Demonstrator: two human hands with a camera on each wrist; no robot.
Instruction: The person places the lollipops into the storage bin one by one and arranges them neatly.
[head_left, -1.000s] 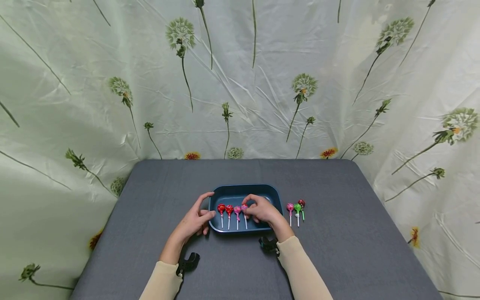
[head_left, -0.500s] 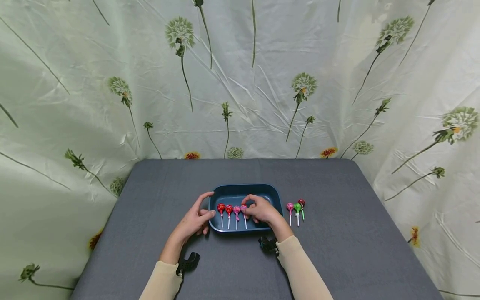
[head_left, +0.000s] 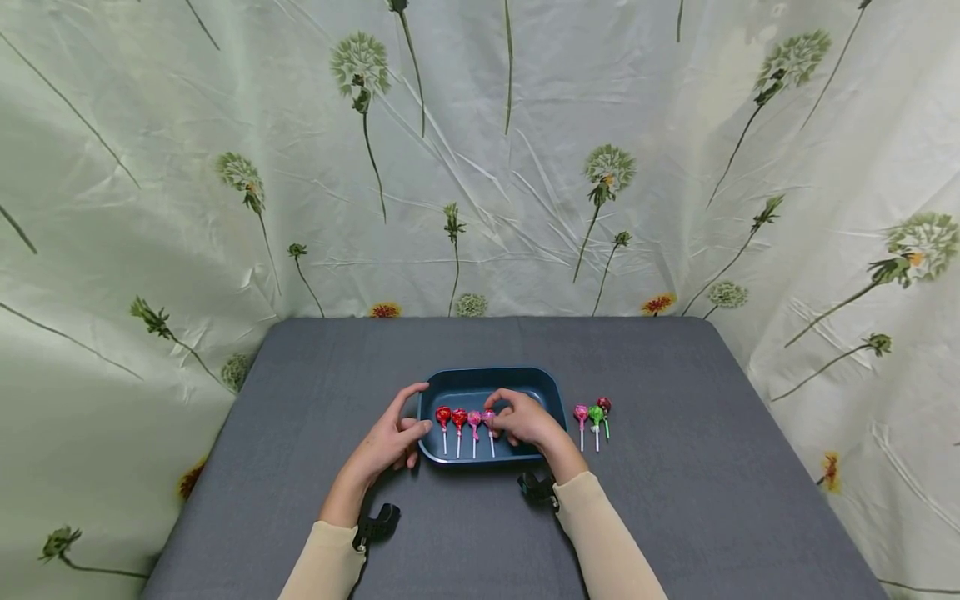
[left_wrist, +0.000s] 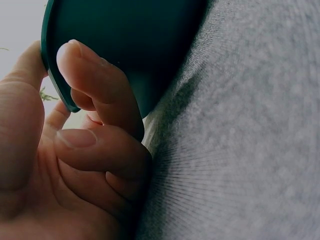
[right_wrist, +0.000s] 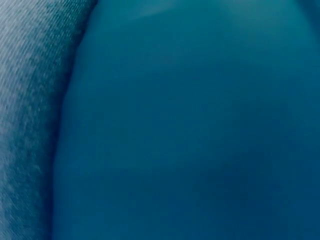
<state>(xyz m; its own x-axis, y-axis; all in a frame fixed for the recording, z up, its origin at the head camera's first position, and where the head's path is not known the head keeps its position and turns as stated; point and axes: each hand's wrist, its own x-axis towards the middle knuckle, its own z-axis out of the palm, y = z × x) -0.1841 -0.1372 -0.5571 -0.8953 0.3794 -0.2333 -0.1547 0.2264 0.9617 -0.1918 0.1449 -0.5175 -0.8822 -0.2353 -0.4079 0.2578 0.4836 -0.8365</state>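
A dark blue tray [head_left: 525, 457] holds a row of lollipops: a red lollipop [head_left: 443, 415], another red lollipop [head_left: 460, 419], a pink lollipop [head_left: 475, 421] and a second pink lollipop [head_left: 490, 419]. Thumb and forefinger of my right hand [head_left: 527, 419] pinch that last one by its wrapped head, its stick pointing toward me. My left hand [head_left: 386, 437] holds the tray's left end, thumb over the rim, forefinger at the far corner; its other fingers curl low by the outer wall in the left wrist view. Only the tray wall [right_wrist: 175, 125] and cloth show in the right wrist view.
On the grey table [head_left: 675, 517], right of the tray, lie a pink lollipop [head_left: 581, 414], a green lollipop [head_left: 596, 415] and a dark red lollipop [head_left: 604, 407]. A flower-patterned curtain [head_left: 480, 167] hangs behind and at both sides.
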